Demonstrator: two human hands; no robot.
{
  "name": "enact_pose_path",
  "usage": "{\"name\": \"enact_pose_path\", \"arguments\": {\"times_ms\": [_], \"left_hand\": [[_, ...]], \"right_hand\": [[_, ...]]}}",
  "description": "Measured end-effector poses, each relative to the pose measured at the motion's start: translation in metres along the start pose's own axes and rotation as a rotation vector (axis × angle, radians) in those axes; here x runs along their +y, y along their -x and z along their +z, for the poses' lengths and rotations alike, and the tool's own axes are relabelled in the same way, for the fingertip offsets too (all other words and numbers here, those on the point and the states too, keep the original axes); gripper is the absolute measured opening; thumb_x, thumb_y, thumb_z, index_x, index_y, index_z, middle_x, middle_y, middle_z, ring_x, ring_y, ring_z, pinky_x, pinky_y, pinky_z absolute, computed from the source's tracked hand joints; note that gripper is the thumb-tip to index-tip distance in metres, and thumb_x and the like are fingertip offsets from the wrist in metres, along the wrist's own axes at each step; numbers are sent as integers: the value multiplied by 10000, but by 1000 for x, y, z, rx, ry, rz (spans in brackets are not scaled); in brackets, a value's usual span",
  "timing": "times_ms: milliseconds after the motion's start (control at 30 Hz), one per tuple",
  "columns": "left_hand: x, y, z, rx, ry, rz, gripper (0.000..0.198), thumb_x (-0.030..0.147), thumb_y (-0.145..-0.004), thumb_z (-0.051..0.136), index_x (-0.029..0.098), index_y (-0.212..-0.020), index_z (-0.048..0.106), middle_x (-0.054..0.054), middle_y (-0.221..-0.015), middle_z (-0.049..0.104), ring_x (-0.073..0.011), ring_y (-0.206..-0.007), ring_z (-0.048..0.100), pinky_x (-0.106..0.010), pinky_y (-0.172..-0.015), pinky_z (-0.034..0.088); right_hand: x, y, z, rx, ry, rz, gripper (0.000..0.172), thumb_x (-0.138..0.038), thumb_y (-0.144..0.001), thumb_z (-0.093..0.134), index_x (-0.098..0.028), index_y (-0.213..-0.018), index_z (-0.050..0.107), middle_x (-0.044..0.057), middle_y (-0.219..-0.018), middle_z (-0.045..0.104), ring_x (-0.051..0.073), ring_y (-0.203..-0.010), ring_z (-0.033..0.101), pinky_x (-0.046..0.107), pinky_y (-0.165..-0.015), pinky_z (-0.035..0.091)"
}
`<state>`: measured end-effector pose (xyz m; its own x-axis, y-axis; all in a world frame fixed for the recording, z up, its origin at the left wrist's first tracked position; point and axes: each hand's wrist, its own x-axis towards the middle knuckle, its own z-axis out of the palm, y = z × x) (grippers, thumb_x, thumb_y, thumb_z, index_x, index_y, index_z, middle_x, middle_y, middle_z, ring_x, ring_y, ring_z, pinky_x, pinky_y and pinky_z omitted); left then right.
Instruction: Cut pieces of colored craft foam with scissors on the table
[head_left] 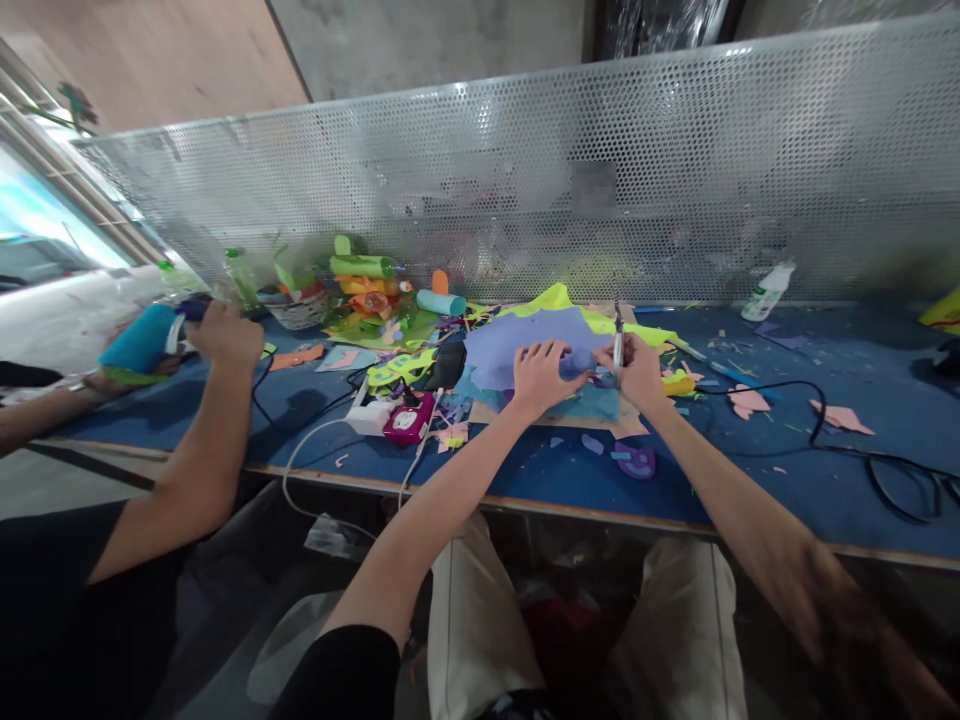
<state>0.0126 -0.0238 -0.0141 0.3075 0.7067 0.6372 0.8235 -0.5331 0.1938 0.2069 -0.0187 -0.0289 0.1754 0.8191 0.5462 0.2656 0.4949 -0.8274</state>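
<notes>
While both hands sit together over the blue table, I see the left hand pinching a small purple felt piece on the purple sheet. Right hand is closed around scissors, blades pointing up, just beside that piece. Co-worker's hand at far left grips a teal roll. Black cable lies to the right.

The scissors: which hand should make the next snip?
Probably the right hand: it holds the scissors upright, while the left hand pinches the small purple piece beside the blades.
</notes>
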Motion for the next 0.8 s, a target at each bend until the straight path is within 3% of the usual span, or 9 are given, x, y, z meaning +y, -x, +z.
{"name": "enact_pose_path", "arguments": {"times_ms": [333, 433, 600, 700, 800], "left_hand": [[-6, 0, 13, 18, -51, 64, 173, 323, -850, 677, 234, -998, 684, -67, -1048, 751, -277, -1039, 651, -453, -982, 386], [-8, -1, 10, 60, 7, 94, 302, 255, -807, 682, 221, -1106, 659, -81, -1112, 734, -276, -1057, 644, -431, -945, 412], [-10, -1, 1, 175, 56, 239, 306, 424, -875, 658, 206, -1091, 671, -119, -1160, 701, -291, -1108, 609, -443, -1011, 400], [-8, 0, -3, 115, 22, 297, 319, 517, -933, 602, 243, -1056, 710, -101, -1150, 709, -288, -1131, 596, -473, -1083, 348], [-4, 1, -5, 25, 13, 262, 303, 512, -965, 576, 289, -1102, 728, -90, -1216, 702, -292, -1205, 570, -497, -1143, 288]], "right_hand": [[0, 1, 3, 26, -59, 18, 266, -381, -718, 809, -244, -830, 610, -22, -711, 703, 154, -586, 626, 319, -661, 539], [1, 1, 3, 51, -99, 38, 280, -388, -706, 817, -243, -835, 616, -13, -731, 715, 163, -605, 645, 329, -673, 551], [-2, 1, 7, 103, -286, 150, 327, -368, -647, 859, -230, -826, 623, -23, -697, 687, 144, -582, 630, 324, -668, 558], [0, 1, 12, 149, -450, 258, 366, -370, -606, 875, -230, -788, 591, -43, -661, 651, 119, -536, 589, 301, -600, 538], [5, 0, 15, 143, -484, 300, 394, -377, -592, 874, -238, -761, 546, -61, -623, 608, 110, -510, 565, 291, -555, 515]]}}
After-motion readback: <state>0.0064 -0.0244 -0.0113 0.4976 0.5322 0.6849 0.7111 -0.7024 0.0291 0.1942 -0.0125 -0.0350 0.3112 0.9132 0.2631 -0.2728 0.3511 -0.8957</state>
